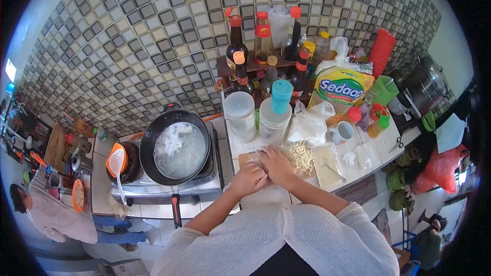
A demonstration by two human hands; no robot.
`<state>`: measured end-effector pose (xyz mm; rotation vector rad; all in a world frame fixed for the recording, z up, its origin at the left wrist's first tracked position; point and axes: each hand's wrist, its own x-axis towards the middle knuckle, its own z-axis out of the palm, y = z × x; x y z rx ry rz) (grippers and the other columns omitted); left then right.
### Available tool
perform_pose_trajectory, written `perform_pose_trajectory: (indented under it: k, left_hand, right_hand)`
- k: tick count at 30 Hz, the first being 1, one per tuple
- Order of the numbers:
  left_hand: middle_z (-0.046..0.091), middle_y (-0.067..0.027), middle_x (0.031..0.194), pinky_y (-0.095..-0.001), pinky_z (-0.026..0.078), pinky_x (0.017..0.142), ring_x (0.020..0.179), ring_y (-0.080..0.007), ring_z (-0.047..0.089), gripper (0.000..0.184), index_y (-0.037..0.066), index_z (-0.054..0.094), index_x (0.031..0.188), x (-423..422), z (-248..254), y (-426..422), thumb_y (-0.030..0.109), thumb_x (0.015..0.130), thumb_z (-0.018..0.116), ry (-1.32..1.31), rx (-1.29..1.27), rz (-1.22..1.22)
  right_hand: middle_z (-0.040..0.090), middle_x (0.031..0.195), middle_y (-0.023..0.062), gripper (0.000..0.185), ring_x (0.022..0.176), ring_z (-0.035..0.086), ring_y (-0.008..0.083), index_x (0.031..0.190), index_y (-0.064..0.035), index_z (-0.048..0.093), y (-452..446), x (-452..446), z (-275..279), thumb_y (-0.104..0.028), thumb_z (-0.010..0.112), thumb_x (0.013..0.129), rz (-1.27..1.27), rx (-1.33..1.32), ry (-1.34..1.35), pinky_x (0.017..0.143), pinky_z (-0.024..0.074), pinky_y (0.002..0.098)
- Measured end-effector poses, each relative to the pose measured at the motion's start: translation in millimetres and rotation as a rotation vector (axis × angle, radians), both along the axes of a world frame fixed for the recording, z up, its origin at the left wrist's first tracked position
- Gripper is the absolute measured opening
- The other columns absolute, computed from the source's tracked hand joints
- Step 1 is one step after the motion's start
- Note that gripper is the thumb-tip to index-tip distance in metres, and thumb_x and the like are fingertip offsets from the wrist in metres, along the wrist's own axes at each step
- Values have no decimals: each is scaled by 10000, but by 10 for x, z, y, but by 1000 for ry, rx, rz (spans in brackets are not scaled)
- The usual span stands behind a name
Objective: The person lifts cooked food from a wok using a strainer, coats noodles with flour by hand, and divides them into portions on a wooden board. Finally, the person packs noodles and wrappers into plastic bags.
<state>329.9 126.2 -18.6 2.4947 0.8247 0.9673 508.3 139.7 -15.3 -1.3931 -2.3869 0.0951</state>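
Both of my hands are close together over the counter, just in front of two clear plastic containers. My left hand (249,178) has its fingers bent down on a thin clear plastic bag or wrap whose contents I cannot make out. Beside it, my right hand (276,164) lies over the same plastic, fingers pressed down. A brown board or paper (247,159) shows under the hands. Just right of my right hand is a heap of pale thin strips (299,158). A spoon (333,169) rests on a light tray farther right.
A black pan (174,146) with whitish liquid and noodles sits on the stove, its handle (176,210) toward me. Left of it is a white skimmer (117,162). Bottles, a yellow Sedaap pack (340,89) and a white cup (342,132) stand behind. Other people (59,212) are at both sides.
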Motion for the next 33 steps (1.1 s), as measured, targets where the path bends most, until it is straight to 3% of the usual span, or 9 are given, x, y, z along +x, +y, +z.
perform_pose_trajectory:
  k: [3, 9, 11, 15, 17, 18, 25, 31, 33]
  left_hand:
    - [596, -131, 845, -420, 490, 743, 819, -332, 588, 135, 46, 610, 830, -11, -27, 7, 141, 778, 690, -34, -22, -13]
    - [631, -143, 923, -398, 513, 781, 877, -327, 626, 154, 48, 614, 872, 16, -41, -60, 155, 790, 690, -111, -67, 147]
    - [638, -139, 943, -392, 514, 795, 896, -324, 630, 157, 52, 618, 875, 15, -43, -97, 160, 790, 693, -91, -112, 185]
    - [653, -121, 965, -396, 514, 816, 933, -321, 630, 178, 65, 627, 881, -22, -155, -45, 186, 782, 713, -55, -114, 116]
    - [653, -114, 953, -400, 510, 825, 936, -322, 626, 189, 66, 622, 867, -20, -29, -62, 191, 772, 728, -67, -95, 88]
    - [653, -107, 941, -404, 506, 834, 939, -322, 623, 202, 66, 617, 853, -14, 17, -59, 195, 761, 742, -78, -78, 64]
    - [645, -102, 911, -418, 491, 864, 921, -321, 616, 242, 67, 581, 811, 14, 43, -36, 181, 726, 776, -44, -59, 41]
    - [643, -105, 898, -422, 489, 868, 919, -328, 614, 255, 73, 563, 801, 5, -5, -22, 179, 721, 780, -21, -32, 53]
    - [645, -102, 884, -411, 497, 854, 906, -322, 617, 236, 73, 567, 783, 9, 7, -20, 171, 728, 775, -22, -35, 60]
  right_hand:
    - [534, 1285, 211, 402, 1262, 484, 345, 1287, -31, 533, -4, 54, 203, -218, 504, 932, 78, -80, 75, 1089, 341, 473]
    - [573, 1241, 206, 387, 1213, 507, 363, 1272, -13, 538, 91, 295, 405, -254, 491, 974, 166, -349, 599, 1055, 364, 445]
    - [589, 1223, 196, 358, 1199, 516, 367, 1230, -9, 571, 98, 495, 503, -245, 504, 969, 117, -584, 809, 1038, 386, 427]
    - [605, 1203, 173, 382, 1212, 518, 352, 1195, -34, 607, -20, 929, 675, -296, 584, 918, -38, -449, 662, 1037, 397, 433]
    - [598, 1220, 160, 464, 1230, 514, 332, 1182, -70, 623, -80, 1149, 518, -362, 684, 826, 3, -31, 196, 1055, 387, 445]
    - [534, 1313, 163, 610, 1300, 449, 335, 1221, -125, 608, -125, 1154, 501, -452, 745, 725, 5, -39, 158, 1098, 335, 481]
    - [384, 1452, 165, 746, 1395, 299, 368, 1331, -197, 528, -17, 1087, 425, -547, 725, 702, 188, -45, -41, 1156, 212, 530]
    - [537, 1310, 170, 521, 1296, 446, 351, 1182, -148, 635, 112, 1041, 77, -385, 760, 735, 232, -61, 117, 1118, 327, 488]
    - [611, 1211, 167, 338, 1169, 555, 341, 1010, -86, 690, 78, 1016, -12, -310, 745, 762, 139, -53, 255, 1048, 415, 437]
